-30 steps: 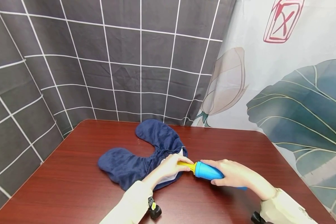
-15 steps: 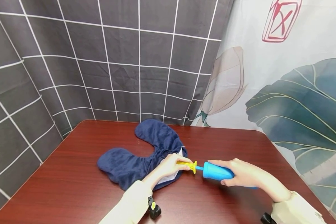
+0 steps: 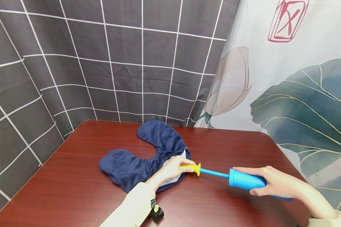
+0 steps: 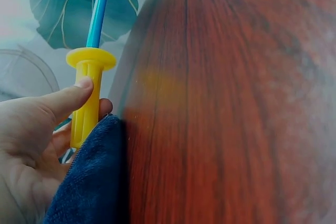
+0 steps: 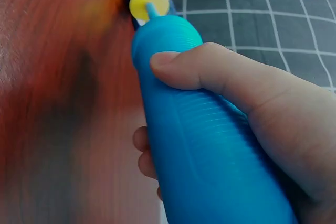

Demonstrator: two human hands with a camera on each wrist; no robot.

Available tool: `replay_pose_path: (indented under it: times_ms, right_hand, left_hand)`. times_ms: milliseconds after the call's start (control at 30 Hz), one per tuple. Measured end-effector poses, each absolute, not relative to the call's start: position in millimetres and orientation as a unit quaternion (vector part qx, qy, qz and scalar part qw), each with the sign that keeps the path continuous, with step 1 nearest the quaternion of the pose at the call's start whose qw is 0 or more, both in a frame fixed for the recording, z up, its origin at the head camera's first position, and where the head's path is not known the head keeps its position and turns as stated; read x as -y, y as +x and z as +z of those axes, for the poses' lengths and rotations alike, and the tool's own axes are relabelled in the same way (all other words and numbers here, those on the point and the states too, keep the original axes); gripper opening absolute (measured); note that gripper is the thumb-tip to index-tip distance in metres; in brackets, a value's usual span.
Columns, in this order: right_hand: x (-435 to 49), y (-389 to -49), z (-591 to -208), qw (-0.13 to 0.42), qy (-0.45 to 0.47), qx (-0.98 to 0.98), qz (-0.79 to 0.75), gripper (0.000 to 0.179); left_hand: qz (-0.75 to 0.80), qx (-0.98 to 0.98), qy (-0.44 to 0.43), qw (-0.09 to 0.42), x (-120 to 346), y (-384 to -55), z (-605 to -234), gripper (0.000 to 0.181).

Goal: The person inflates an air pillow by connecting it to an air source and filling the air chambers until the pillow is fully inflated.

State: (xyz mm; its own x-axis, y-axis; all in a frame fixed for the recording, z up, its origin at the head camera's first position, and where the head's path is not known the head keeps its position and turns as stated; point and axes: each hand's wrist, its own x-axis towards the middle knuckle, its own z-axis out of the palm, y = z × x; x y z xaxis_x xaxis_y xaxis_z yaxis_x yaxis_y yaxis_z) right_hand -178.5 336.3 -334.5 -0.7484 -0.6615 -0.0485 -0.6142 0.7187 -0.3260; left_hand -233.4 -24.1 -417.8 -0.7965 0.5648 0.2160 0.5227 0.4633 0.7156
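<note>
A blue hand pump (image 3: 245, 179) with a yellow handle (image 4: 86, 98) lies across both hands, its thin blue rod (image 3: 214, 172) drawn well out. My left hand (image 3: 174, 168) pinches the yellow handle between thumb and fingers, over the right edge of a navy U-shaped neck pillow (image 3: 130, 168). My right hand (image 3: 278, 181) grips the blue barrel, thumb along its near side and fingers wrapped round beneath, as the right wrist view shows. The pillow's cover is parted at a zip, where white inner material (image 3: 173, 179) shows under the left hand.
The pillow and pump are over a reddish-brown wooden table (image 3: 82, 195). Behind it hangs a dark grey curtain with a white grid (image 3: 125, 75), and at the right a pale cloth printed with leaves (image 3: 307, 104). A small black camera (image 3: 157, 212) is strapped at the left wrist.
My right hand has drawn the pump barrel to the right, so a long stretch of blue rod now shows. The left hand and handle stay in place over the pillow.
</note>
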Motion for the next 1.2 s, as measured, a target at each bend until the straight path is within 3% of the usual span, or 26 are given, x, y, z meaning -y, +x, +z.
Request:
replay_pose_path:
  times_ms: [400, 1200]
  right_hand:
    - [-363, -176, -325, 0.083, -0.338, -0.925, -0.154, 0.069]
    - [-287, -205, -332, 0.153, -0.338, -0.916, -0.155, 0.068]
  left_hand:
    - [0.421, -0.848, 0.321, 0.039, 23, -235, -416, 0.024]
    - [0.441, -0.842, 0.306, 0.060, 23, -235, -417, 0.024]
